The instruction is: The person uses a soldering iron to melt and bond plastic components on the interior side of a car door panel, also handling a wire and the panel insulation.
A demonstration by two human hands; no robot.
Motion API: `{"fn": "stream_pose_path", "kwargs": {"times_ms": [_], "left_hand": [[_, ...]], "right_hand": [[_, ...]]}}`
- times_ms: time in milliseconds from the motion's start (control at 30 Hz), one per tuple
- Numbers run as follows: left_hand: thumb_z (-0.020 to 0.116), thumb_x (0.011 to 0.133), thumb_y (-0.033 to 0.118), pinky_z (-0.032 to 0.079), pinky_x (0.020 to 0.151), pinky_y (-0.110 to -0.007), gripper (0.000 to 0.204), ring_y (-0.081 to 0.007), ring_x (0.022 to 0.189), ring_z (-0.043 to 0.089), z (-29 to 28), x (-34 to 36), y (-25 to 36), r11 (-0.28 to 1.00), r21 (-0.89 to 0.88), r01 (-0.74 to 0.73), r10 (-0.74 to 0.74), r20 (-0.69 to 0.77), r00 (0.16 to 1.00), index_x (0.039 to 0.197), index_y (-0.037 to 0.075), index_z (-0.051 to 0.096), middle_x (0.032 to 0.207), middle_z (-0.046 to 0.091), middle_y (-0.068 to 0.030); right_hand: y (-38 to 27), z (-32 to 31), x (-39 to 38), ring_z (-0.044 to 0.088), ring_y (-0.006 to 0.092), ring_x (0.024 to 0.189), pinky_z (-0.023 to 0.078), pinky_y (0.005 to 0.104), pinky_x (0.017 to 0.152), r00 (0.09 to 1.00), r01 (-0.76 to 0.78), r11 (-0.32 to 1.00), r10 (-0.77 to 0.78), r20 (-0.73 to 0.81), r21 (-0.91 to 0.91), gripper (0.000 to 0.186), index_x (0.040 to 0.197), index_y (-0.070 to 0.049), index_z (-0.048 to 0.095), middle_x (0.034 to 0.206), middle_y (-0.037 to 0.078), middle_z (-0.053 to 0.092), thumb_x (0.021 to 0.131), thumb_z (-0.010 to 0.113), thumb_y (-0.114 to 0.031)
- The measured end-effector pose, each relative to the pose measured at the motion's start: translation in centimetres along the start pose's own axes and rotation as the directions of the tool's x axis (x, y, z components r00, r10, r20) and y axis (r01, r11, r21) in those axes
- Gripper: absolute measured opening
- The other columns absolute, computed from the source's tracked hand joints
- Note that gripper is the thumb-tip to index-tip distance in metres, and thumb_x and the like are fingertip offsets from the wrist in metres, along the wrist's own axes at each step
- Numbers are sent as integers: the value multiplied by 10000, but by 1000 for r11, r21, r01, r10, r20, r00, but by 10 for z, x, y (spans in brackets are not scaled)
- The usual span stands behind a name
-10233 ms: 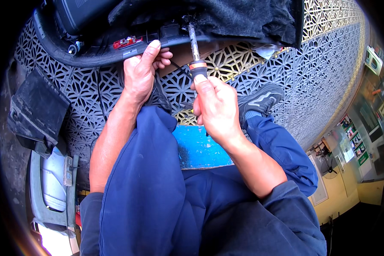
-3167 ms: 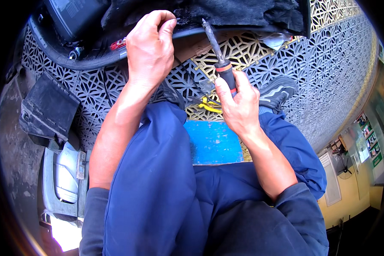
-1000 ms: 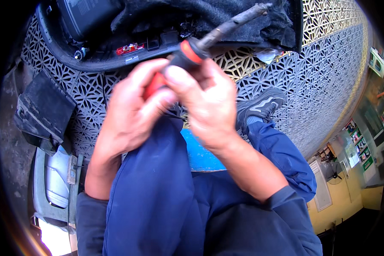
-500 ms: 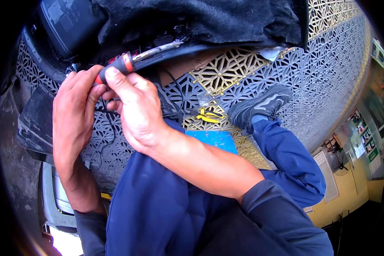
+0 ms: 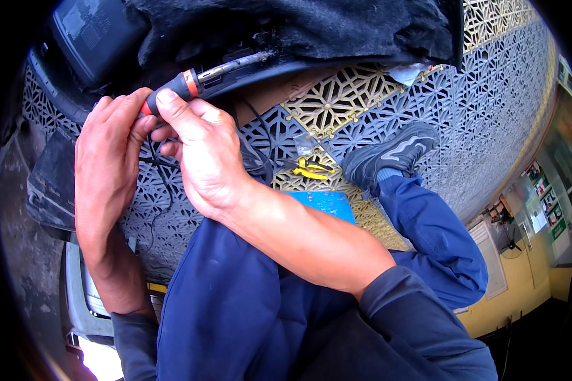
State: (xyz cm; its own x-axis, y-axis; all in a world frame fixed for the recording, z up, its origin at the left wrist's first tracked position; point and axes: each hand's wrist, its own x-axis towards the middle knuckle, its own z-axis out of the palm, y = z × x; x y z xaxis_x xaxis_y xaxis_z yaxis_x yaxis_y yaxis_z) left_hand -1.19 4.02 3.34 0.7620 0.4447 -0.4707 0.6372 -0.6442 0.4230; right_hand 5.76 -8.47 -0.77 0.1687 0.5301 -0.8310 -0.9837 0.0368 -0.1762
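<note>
A soldering iron (image 5: 184,89) with a black and red handle and a slotted metal shaft slants up to the right. My right hand (image 5: 203,143) is closed round its handle, thumb laid along the top. At the rear end of the handle, the bent fingers of my left hand (image 5: 111,136) pinch it; some fingertips are hidden. A dark cord hangs below the hands. The iron's tip reaches the edge of a large black car part (image 5: 337,38), probably a bumper, with a rough, dirty, felt-like surface. What the tip touches is too small to tell.
Yellow-and-black pliers (image 5: 313,169) lie on the grey and yellow lattice floor tiles (image 5: 375,146), near a blue board (image 5: 327,204) and my shoe (image 5: 391,155). A black case (image 5: 51,181) stands at left. A small plastic bag (image 5: 305,143) lies by the pliers.
Both hands and the soldering iron have shifted slightly up and left in the picture, with the iron's shaft turned a little. The grip on it is unchanged.
</note>
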Motion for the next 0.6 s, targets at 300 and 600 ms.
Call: {"fn": "stream_pose_path", "kwargs": {"times_ms": [300,600], "left_hand": [[630,1002,127,521,841,-417,247,-306,872,625,-2,5,-2,998,51,-30,30,5,1000,1213,16,697,977,670,-153],[624,984,87,528,886,-425,246,-319,926,647,-2,5,-3,995,94,-26,27,-1,1000,1206,10,696,996,678,-155]], "right_hand": [[-1,0,4,620,64,815,488,225,729,1000,-9,1000,9,14,12,294,1072,-61,723,935,-9,705,1043,657,-346],[-2,1,5,624,71,830,487,234,741,999,-9,1000,9,31,0,309,1082,-57,713,941,-1,704,1045,653,-358]]}}
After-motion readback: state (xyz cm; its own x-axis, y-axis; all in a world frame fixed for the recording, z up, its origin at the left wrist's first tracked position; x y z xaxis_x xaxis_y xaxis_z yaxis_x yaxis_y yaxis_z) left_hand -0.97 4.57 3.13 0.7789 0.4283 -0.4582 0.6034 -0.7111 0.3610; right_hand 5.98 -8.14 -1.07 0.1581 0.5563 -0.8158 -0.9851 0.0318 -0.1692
